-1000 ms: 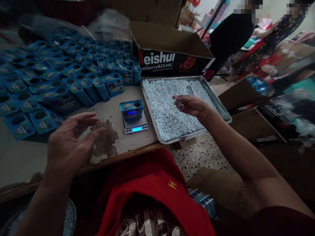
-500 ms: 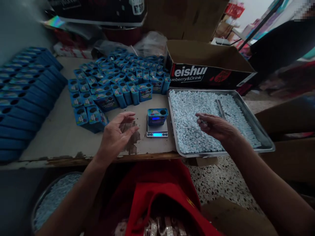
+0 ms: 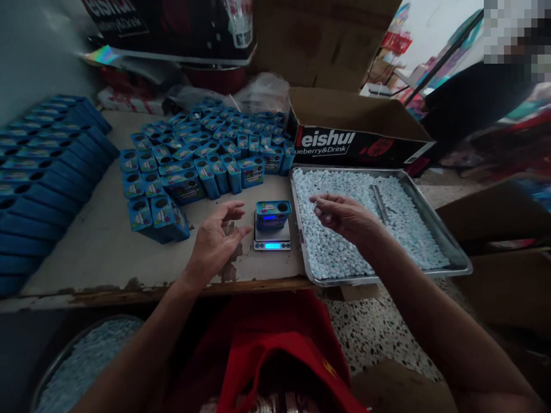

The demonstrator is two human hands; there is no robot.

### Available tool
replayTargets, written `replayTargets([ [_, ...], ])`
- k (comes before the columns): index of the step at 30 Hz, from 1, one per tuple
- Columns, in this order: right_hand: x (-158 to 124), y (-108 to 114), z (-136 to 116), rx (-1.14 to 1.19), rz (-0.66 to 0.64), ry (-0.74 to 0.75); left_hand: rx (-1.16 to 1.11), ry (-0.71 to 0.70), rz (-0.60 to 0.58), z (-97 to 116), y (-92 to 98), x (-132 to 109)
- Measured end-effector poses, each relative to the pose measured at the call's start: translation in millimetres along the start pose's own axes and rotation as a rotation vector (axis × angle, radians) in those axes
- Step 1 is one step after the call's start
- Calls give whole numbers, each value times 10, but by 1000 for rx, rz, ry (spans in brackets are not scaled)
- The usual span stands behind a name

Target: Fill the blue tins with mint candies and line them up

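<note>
A small blue candy box (image 3: 272,217) with a round hole in its top stands upright on a digital pocket scale (image 3: 272,246), whose display glows blue. My left hand (image 3: 217,235) is just left of the scale, thumb and fingers curved apart, holding nothing. Over the left part of a metal tray (image 3: 462,265) hangs my right hand (image 3: 340,215), thumb and fingertips pinched together. Whatever lies in that pinch is too small to make out. Pale blue and white candies (image 3: 344,252) cover most of the tray, and a flat metal bar (image 3: 379,203) rests on them.
Many blue boxes (image 3: 181,180) stand behind my left hand, and more are in rows (image 3: 55,183) at far left. An open carton (image 3: 365,149) sits behind the tray. A round container of candies (image 3: 86,367) is below the table edge. Someone in dark clothing (image 3: 477,97) is at far right.
My right hand has moved left over the tray, closer to the scale, still pinched. The left hand has come slightly nearer the scale. The camera view has shifted a little.
</note>
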State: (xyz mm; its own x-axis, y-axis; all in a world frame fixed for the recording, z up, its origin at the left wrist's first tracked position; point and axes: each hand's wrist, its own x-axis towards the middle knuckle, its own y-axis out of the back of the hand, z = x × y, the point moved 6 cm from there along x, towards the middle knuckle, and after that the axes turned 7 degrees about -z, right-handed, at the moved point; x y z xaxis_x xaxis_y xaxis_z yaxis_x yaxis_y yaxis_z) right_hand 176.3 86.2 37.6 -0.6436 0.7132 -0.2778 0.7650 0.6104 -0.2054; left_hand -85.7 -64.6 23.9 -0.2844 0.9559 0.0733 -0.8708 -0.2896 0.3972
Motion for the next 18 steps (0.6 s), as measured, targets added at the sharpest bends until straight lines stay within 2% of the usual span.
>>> replayTargets([
  [3, 196, -304, -117, -168, -93, 72, -15, 38, -40, -72, -96, 42],
  [6, 365, -499, -202, -413, -158, 122, -22, 75, -46, -130, -93, 46],
  [10, 461, -563, -236, -754, -226, 129, -36, 110, -17, -215, 9, 51],
  [14, 452, -585, -368, -985, -183, 185, -80, 106, -31, -318, 57, 86],
  [18, 468, -730, -544, -1176, -180, 173, -79, 110, -64, -366, 61, 111],
])
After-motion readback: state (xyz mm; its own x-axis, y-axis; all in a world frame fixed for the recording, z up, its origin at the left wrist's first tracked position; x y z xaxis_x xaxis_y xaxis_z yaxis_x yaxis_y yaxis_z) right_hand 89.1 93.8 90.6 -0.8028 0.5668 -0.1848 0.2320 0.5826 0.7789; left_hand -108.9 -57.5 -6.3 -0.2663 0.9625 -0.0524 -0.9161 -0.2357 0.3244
